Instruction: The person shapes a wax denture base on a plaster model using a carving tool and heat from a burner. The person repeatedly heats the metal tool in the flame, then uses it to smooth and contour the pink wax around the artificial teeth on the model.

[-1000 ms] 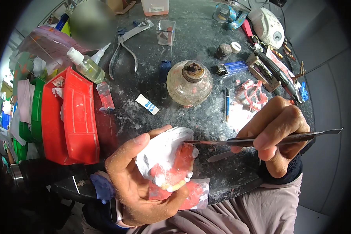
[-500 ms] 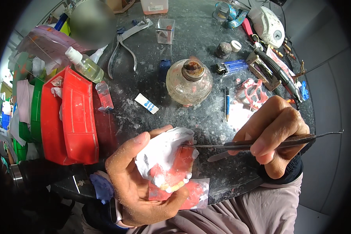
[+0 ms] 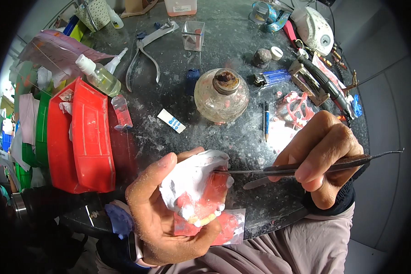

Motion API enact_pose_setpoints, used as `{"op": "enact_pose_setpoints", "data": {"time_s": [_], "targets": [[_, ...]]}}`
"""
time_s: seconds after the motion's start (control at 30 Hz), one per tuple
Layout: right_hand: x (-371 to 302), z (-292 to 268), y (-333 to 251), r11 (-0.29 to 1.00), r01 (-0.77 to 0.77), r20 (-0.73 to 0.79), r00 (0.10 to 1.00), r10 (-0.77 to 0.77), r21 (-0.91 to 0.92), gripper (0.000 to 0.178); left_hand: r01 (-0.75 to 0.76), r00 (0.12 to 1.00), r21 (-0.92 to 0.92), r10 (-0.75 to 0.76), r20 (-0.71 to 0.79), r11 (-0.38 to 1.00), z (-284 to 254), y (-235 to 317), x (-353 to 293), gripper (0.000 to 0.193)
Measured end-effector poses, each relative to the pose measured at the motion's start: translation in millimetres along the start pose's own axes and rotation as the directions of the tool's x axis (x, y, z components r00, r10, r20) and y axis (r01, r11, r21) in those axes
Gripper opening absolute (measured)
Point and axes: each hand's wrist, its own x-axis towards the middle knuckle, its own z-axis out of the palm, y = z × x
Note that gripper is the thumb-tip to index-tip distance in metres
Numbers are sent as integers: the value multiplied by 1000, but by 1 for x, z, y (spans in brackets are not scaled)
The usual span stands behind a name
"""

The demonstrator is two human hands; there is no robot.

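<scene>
My left hand [image 3: 155, 223] cups a white plaster dental model [image 3: 180, 178], fingers behind it and thumb at its side. Pink wax [image 3: 212, 194] covers part of the model, with a row of yellowish and white teeth along its lower edge. My right hand [image 3: 326, 155] is closed in a pen-like grip round a thin wax carver [image 3: 251, 172]. The carver's tip touches the right upper edge of the wax, where it meets the plaster. Beneath the left hand lies pink sheet wax [image 3: 235, 226] on clear film, partly hidden.
A glass spirit burner [image 3: 221, 102] stands beyond the model. Red bins [image 3: 93, 141] and a spray bottle [image 3: 98, 77] are at left. Pliers [image 3: 143, 50] lie farther back. A pencil [image 3: 266, 123], blue lighters [image 3: 274, 78] and a pink lattice piece [image 3: 299, 109] lie at right.
The model and my left hand have shifted very slightly to the right. The carver's tip stays against the wax edge. A blurred round patch at upper left is gone, showing a spotted holder.
</scene>
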Motion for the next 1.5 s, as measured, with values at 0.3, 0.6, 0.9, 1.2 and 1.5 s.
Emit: {"op": "enact_pose_setpoints", "data": {"time_s": [0.3, 0.6, 0.9, 1.2, 1.5], "targets": [[-1, -3, -2, 1000, -6, -10, 1000, 6, -20, 22, -51, 999, 35, 52, -17, 998, 1, -1, 3, 76], [-3, -1, -4, 1000, -24, -82, 996, 22, -16, 24, -42, 999, 69, 43, -12, 997, 0, 1, 3, 75], [-3, 0, -5, 1000, -28, -79, 996, 27, -11, 25, -32, 999, 64, 33, -14, 997, -1, 0, 2, 77], [-4, 0, -4, 999, -23, -53, 998, 21, -43, 24, -27, 992, 223, -1, 124, 974, -6, 1, 3, 83], [-3, 6, -4, 999, -3, -77, 997, 1, -35, 27, -58, 997, 59, 55, 48, 997, -3, 4, 4, 80]]}}
